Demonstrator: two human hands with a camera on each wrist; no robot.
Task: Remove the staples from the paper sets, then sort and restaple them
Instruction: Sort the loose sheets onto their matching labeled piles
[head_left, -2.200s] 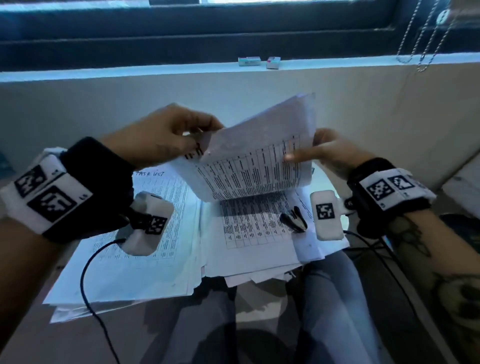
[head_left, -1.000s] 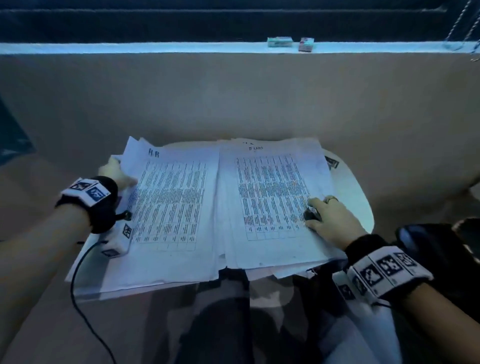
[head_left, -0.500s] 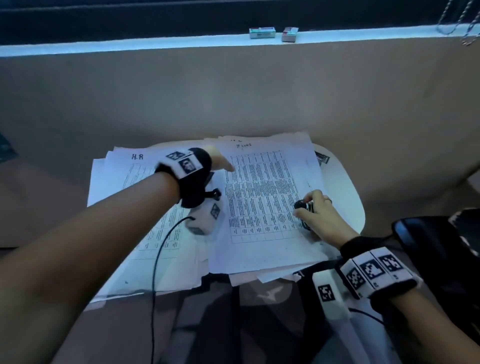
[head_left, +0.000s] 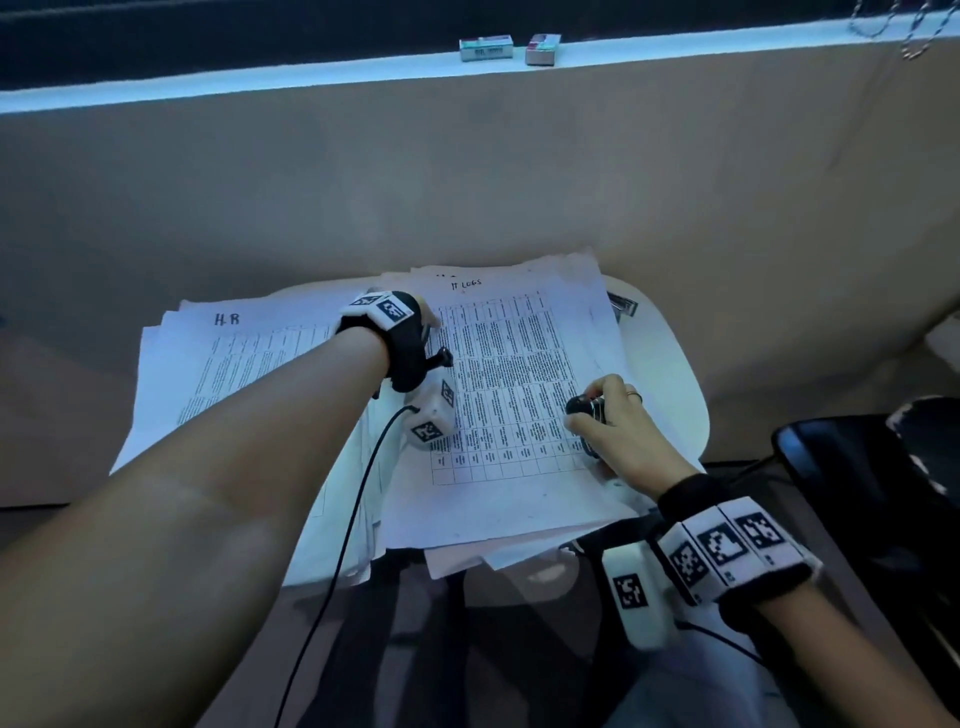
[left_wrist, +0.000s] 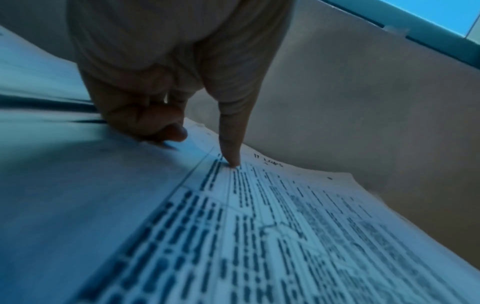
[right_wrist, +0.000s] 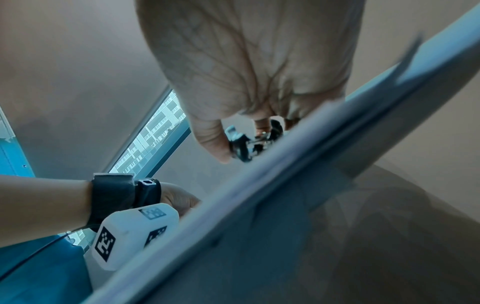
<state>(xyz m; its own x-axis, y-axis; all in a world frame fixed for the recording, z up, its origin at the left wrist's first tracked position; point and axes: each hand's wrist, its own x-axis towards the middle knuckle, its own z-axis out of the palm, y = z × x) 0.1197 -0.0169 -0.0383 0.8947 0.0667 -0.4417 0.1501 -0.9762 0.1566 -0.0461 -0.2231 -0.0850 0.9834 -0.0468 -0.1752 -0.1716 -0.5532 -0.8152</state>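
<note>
At nine o'clock on the white table (head_left: 670, 353) lies your paper set headed "H.R" (head_left: 249, 358), flat, with your left forearm stretched across it. Your left hand (head_left: 423, 319) sits at the top left corner of the neighbouring paper set headed "IT LOGS" (head_left: 519, 395). In the left wrist view, the extended finger (left_wrist: 232, 144) presses its tip on the first table rows, while the other fingers are curled with their knuckles on the page, holding nothing. The two sets lie side by side, edges overlapping, with more loose sheets beneath. At three o'clock, near the right edge of the "IT LOGS" set, your right hand (head_left: 618, 426) grips a small black and metal staple remover (head_left: 584, 408) between thumb and curled fingers, just over the sheet. At twelve o'clock, well apart on the window ledge (head_left: 260, 78), sit two small boxes (head_left: 509, 49).
</note>
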